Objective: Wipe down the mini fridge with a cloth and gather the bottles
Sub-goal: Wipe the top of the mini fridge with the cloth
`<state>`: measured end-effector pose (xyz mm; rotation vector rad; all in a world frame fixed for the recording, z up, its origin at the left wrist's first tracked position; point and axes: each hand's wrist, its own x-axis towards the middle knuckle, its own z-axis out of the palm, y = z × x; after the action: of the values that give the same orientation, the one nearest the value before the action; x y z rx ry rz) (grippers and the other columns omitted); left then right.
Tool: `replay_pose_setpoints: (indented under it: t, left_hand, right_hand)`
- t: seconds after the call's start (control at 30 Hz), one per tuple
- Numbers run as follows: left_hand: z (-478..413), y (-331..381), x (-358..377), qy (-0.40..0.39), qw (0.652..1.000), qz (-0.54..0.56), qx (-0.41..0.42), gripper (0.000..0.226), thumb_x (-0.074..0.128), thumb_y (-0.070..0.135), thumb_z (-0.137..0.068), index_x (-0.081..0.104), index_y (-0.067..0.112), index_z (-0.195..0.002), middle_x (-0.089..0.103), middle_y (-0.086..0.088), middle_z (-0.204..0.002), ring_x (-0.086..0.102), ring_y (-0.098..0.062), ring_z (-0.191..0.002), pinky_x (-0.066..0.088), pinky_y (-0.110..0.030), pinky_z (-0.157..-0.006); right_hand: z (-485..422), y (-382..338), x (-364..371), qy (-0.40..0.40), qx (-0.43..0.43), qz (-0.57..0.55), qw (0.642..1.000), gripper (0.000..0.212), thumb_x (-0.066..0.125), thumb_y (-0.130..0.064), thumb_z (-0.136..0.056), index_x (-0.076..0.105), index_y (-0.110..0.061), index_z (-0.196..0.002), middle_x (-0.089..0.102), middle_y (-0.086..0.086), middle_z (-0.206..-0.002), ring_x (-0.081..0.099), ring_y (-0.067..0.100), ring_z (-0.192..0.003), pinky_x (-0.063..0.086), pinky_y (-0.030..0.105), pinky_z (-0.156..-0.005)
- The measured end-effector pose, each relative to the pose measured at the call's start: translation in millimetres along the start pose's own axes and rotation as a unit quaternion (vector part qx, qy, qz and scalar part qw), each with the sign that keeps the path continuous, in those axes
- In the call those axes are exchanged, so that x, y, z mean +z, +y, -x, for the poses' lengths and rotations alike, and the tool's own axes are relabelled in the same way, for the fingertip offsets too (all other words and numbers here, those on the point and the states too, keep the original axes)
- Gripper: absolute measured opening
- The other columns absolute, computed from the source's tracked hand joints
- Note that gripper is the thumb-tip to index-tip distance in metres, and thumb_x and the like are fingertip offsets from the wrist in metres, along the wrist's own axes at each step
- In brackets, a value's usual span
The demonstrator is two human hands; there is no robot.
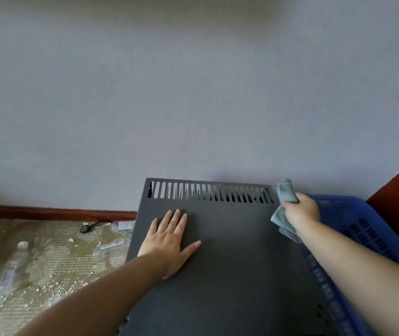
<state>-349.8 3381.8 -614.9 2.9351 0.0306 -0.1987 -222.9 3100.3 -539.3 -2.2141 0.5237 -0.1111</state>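
Head view shows the mini fridge (230,258) filling the lower centre of the frame, its dark flat top stiff and probably heavy, so best steadied rather than lifted. Left hand (167,241) lies flat on that top, fingers spread and holding nothing. Right hand (300,209), at the fridge's upper right corner, is closed around a soft teal cloth (284,204), bunched and easily squeezed. Clear plastic bottles (14,263) lie at lower left on the littered carpet (55,263); likely light, slippery, best grasped round the body.
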Motion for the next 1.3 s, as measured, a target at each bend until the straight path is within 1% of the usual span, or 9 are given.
replay_pose_setpoints:
  t: [0.1, 0.3, 0.6, 0.83, 0.93, 1.03, 1.1, 1.2, 1.3]
  left_hand:
    - [-3, -3, 4, 0.009, 1.000, 0.002, -0.005, 0.092, -0.006, 0.079, -0.072, -0.012, 0.027, -0.148, -0.022, 0.011, -0.153, -0.028, -0.007, -0.137, -0.013, -0.036, -0.115]
    - [-3, -1, -1, 0.002, 1.000, 0.013, 0.002, 0.085, -0.002, 0.075, -0.077, -0.015, 0.028, -0.147, -0.029, 0.014, -0.148, -0.034, -0.007, -0.134, -0.017, -0.034, -0.113]
    - [-5, -2, -1, -0.014, 0.999, 0.029, 0.014, 0.086, -0.005, 0.070, -0.074, -0.011, 0.026, -0.148, -0.016, 0.009, -0.156, -0.025, -0.010, -0.140, -0.018, -0.032, -0.111]
    - [-4, -2, -2, 0.007, 0.999, 0.030, 0.006, 0.089, -0.002, 0.067, -0.071, 0.002, 0.025, -0.149, 0.003, 0.004, -0.156, -0.004, -0.017, -0.144, -0.012, -0.031, -0.113]
    - [-2, -2, 1, -0.022, 1.000, 0.012, -0.005, 0.088, 0.000, 0.062, -0.072, -0.005, 0.020, -0.149, 0.001, -0.002, -0.157, -0.004, -0.022, -0.144, -0.015, -0.033, -0.111]
    - [-5, -5, 4, -0.086, 0.995, -0.045, 0.010, 0.074, 0.013, 0.050, -0.087, -0.018, 0.016, -0.146, -0.017, -0.005, -0.156, -0.014, -0.023, -0.144, -0.022, -0.036, -0.103]
    - [-6, -9, 4, -0.095, 0.993, -0.060, 0.020, 0.074, 0.020, 0.048, -0.093, -0.032, 0.018, -0.136, -0.033, 0.003, -0.145, -0.022, -0.017, -0.139, -0.026, -0.037, -0.099]
    - [-7, -9, 7, -0.048, 0.998, -0.022, 0.020, 0.076, 0.012, 0.055, -0.086, -0.027, 0.020, -0.141, -0.024, 0.000, -0.154, -0.022, -0.018, -0.141, -0.026, -0.034, -0.101]
    - [-5, -5, 5, 0.030, 0.999, 0.040, -0.004, 0.083, 0.002, 0.069, -0.076, -0.001, 0.027, -0.148, -0.001, 0.002, -0.156, -0.009, -0.014, -0.143, -0.016, -0.030, -0.108]
  right_hand:
    - [-27, -6, 20, -0.005, -0.056, 0.056, 0.997, 0.020, 0.055, -0.013, -0.087, 0.067, -0.012, -0.103, 0.063, 0.006, -0.085, 0.058, 0.026, -0.079, 0.046, 0.032, -0.074]
    - [-24, -26, 101, 0.001, -0.103, 0.326, 0.940, 0.039, 0.058, -0.011, -0.085, 0.053, -0.005, -0.124, 0.049, 0.016, -0.127, 0.045, 0.035, -0.112, 0.048, 0.040, -0.087]
    - [86, -102, 220, -0.136, -0.288, 0.202, 0.926, 0.038, 0.051, -0.009, -0.092, 0.050, -0.009, -0.130, 0.046, 0.009, -0.133, 0.043, 0.026, -0.117, 0.042, 0.032, -0.097]
    - [100, -120, 239, -0.172, -0.285, 0.195, 0.923, 0.037, 0.051, -0.007, -0.091, 0.051, -0.008, -0.128, 0.043, 0.008, -0.133, 0.041, 0.027, -0.117, 0.044, 0.031, -0.094]
    - [118, -129, 240, -0.250, -0.375, 0.216, 0.866, 0.031, 0.047, -0.007, -0.090, 0.056, -0.006, -0.120, 0.048, 0.016, -0.125, 0.046, 0.034, -0.114, 0.043, 0.038, -0.091]
    - [154, -145, 246, -0.430, -0.408, 0.145, 0.792, 0.029, 0.048, -0.005, -0.089, 0.065, -0.007, -0.113, 0.062, 0.017, -0.116, 0.057, 0.033, -0.106, 0.049, 0.042, -0.090]
    - [178, -151, 250, -0.478, -0.365, 0.037, 0.798, 0.030, 0.048, -0.003, -0.087, 0.066, -0.007, -0.111, 0.066, 0.015, -0.113, 0.060, 0.031, -0.104, 0.049, 0.040, -0.092]
    - [161, -149, 249, -0.398, -0.311, -0.049, 0.862, 0.037, 0.049, -0.004, -0.089, 0.059, -0.013, -0.124, 0.062, 0.009, -0.124, 0.057, 0.025, -0.115, 0.043, 0.031, -0.102]
    - [95, -125, 229, -0.263, -0.394, 0.120, 0.872, 0.043, 0.050, -0.002, -0.089, 0.057, -0.016, -0.129, 0.057, 0.010, -0.120, 0.052, 0.027, -0.113, 0.041, 0.031, -0.098]
